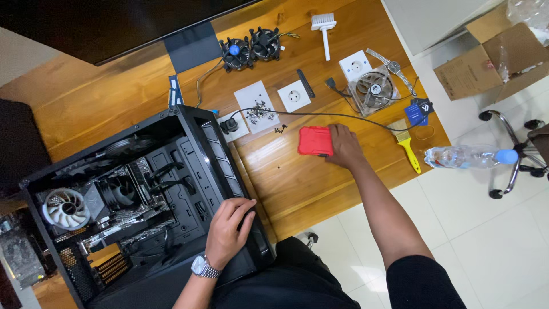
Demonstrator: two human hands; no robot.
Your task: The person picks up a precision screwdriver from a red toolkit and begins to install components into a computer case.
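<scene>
Your left hand (229,232) sits closest to the lens, lower middle of the frame, palm down with fingers curled over the front edge of the open PC case (143,200). That grip is closed on the black metal frame, steel watch on the wrist.

Your right hand (343,146) is stretched out to the centre right, resting on the right edge of the red box (315,141). Fingers look pressed onto it, but you can't really tell whether they've wrapped around it or are just lying on top. The box is a flat, rounded plastic rectangle, matte, its long axis running roughly up-down in the frame. It lies on the bench (297,189) just to the left of that hand, so the right hand is clearly the nearer one; the left is well apart, down at the case.

A thin black cable (320,114) arcs just above the box. Up from that there's a white sheet with loose screws (258,109) and a white socket plate (294,95). A yellow-handled brush (407,143) lies right of your hand, with a clear water bottle (466,156) past it hanging off the edge. The bench is glossy wood with warm grain.
</scene>
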